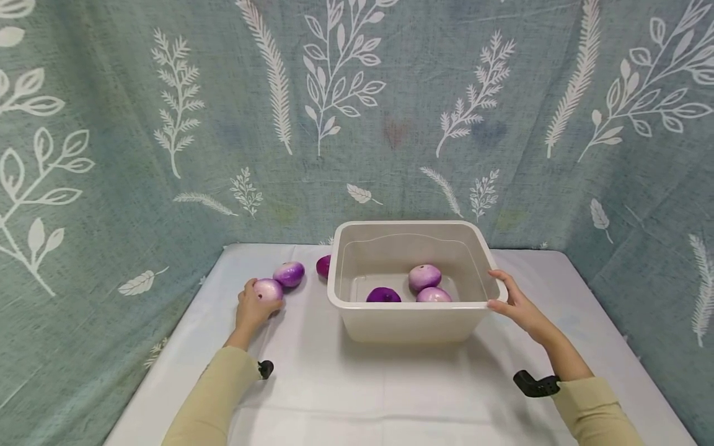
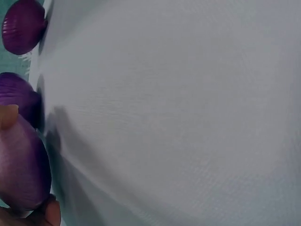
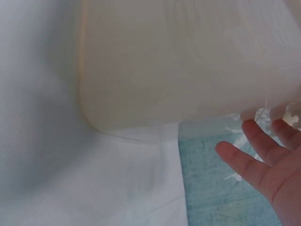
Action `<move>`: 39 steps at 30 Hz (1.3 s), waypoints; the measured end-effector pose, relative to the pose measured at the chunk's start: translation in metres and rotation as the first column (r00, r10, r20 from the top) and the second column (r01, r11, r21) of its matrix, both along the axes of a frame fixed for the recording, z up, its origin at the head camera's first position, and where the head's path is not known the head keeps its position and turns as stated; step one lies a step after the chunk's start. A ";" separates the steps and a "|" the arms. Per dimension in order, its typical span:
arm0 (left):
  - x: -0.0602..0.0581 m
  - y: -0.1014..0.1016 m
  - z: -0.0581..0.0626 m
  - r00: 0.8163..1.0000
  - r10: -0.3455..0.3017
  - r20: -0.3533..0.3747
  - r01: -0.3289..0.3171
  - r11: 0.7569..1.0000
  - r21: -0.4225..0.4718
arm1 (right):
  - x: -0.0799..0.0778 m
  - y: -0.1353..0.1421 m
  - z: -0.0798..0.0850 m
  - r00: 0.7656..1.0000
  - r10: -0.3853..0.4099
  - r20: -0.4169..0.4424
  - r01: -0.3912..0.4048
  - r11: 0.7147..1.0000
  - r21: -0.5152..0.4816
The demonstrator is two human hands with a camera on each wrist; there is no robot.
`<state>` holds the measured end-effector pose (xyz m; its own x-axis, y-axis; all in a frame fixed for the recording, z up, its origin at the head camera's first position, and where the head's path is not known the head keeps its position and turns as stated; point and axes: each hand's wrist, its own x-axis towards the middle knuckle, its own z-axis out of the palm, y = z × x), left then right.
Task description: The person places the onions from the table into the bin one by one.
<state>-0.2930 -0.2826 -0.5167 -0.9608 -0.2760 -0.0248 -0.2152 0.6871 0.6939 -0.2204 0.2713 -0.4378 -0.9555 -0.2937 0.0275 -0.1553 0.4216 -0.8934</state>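
My left hand (image 1: 252,310) holds a pale purple onion (image 1: 269,290) at the left of the table, thumb and fingers around its sides. The left wrist view shows this onion (image 2: 21,165) close up with fingertips at its edge. Right behind it lies another purple onion (image 1: 289,274). A light grey plastic bin (image 1: 404,322) stands right of centre, and my right hand (image 1: 521,310) grips its right front corner, thumb and forefinger over the rim. In the right wrist view the other fingers (image 3: 265,146) extend beside the bin's outer wall.
Inside the bin lie a dark purple onion (image 1: 383,295) and two paler onions, one of them a pale onion (image 1: 425,277) farther back. A magenta onion (image 1: 323,266) sits partly hidden behind the bin's left side. A leaf-patterned curtain (image 1: 357,124) hangs around the white-covered table (image 1: 357,396).
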 end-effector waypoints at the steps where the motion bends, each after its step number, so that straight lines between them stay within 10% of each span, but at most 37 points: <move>1: 0.000 0.000 0.001 1.000 0.004 -0.001 -0.004 1.000 0.002 | 0.000 0.000 0.000 1.000 -0.001 0.001 0.001 1.000 0.000; 13: -0.004 -0.002 0.024 0.999 -0.003 -0.039 0.003 1.000 0.014 | 0.001 -0.001 0.001 1.000 -0.007 0.004 0.007 1.000 -0.003; 39: -0.008 0.044 0.148 0.938 -0.213 -0.274 0.215 0.976 -0.024 | -0.001 -0.001 0.001 1.000 -0.008 -0.001 0.008 1.000 0.003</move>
